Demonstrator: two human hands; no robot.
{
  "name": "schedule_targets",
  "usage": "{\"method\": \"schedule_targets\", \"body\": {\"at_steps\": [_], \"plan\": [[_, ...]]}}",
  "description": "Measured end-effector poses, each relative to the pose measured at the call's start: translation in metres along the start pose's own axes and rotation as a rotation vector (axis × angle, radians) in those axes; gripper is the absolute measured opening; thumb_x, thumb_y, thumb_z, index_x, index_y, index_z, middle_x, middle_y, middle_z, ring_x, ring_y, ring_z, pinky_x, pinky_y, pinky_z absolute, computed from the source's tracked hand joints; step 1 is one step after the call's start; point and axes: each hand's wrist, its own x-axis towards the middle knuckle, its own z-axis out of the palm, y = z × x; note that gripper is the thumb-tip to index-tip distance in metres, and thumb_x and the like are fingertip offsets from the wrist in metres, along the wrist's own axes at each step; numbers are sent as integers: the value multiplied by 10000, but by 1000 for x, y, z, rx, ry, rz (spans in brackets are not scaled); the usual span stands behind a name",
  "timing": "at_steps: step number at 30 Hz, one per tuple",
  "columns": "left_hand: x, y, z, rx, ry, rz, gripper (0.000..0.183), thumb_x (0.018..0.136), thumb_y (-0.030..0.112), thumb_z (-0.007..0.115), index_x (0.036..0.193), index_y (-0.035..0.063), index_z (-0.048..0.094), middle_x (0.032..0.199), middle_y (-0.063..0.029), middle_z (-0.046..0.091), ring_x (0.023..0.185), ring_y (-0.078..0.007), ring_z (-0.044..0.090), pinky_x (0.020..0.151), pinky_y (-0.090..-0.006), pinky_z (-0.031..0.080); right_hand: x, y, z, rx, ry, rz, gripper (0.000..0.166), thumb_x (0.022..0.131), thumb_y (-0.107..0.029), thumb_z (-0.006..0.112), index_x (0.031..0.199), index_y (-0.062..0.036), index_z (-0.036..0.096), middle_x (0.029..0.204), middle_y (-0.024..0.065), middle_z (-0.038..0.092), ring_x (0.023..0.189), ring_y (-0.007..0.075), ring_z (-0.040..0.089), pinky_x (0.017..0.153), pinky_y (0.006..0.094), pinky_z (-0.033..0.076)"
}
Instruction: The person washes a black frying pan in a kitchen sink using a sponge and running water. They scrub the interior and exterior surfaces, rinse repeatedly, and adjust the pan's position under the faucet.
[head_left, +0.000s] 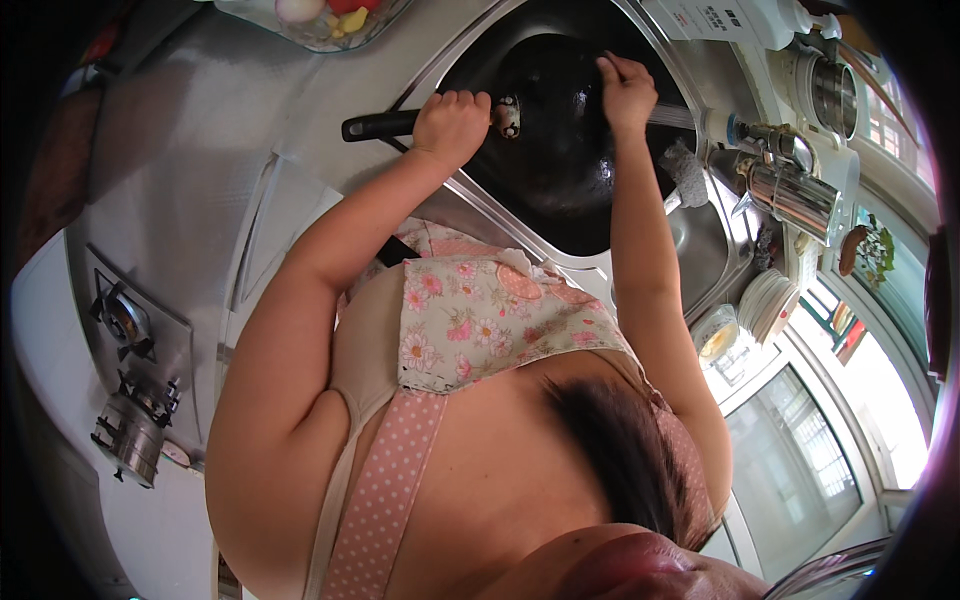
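A black wok (555, 142) lies in the metal-rimmed sink (491, 201). My left hand (452, 127) is wrapped around its black handle (381, 125), next to a worn, riveted bracket (509, 118). Over the far right part of the wok is my right hand (628, 88), with fingers curled and thumb and fingertips close together against the dark surface. Whether those fingertips pinch anything is not visible. What looks like a stream of water (673, 115) runs from the faucet (776, 142) to behind my right wrist. Wet highlights shine on the wok.
A grey scrubber (682, 176) with a pale handle lies at the sink's right edge. Beyond are a metal pitcher (795, 193), stacked plates (769, 304) and a white pump bottle (720, 21). A glass tray (330, 37) holds produce; a gas burner (120, 319) and steel pot (129, 439) are left.
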Motion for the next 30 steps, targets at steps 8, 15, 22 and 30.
{"method": "schedule_targets", "body": {"at_steps": [8, 15, 22, 30], "plan": [[-6, -2, -2, 15, -1, -24, 80, 737, 142, 563, 665, 145, 530, 627, -11, 567, 607, -180, 603, 556, -312, 457, -7, -76, 2, 37, -441, -478, 177, 777, -239, 691, 898, -118, 732, 933, 22, 663, 876, 272, 559, 802, 367, 473], [-4, 2, 3, -2, 21, -22, 90, 739, 149, 563, 657, 144, 526, 613, -10, 555, 602, -181, 594, 562, -315, 454, 44, -17, 40, -265, -375, -87, 213, 824, -323, 638, 904, -149, 733, 1014, 20, 659, 952, 304, 563, 825, 407, 482], [-8, 0, 1, -6, -10, -38, 100, 726, 195, 594, 663, 141, 537, 624, -16, 574, 617, -180, 601, 568, -309, 448, -3, -85, 19, -102, -441, -456, 157, 778, -265, 674, 840, -137, 739, 925, 4, 673, 918, 256, 572, 784, 397, 489], [-3, 3, 0, -5, -21, -35, 116, 716, 219, 611, 659, 146, 540, 631, -19, 585, 621, -181, 603, 574, -315, 447, 32, -54, 54, -331, -461, -275, 186, 793, -302, 639, 850, -157, 740, 930, 36, 684, 925, 270, 585, 797, 396, 486]]}}
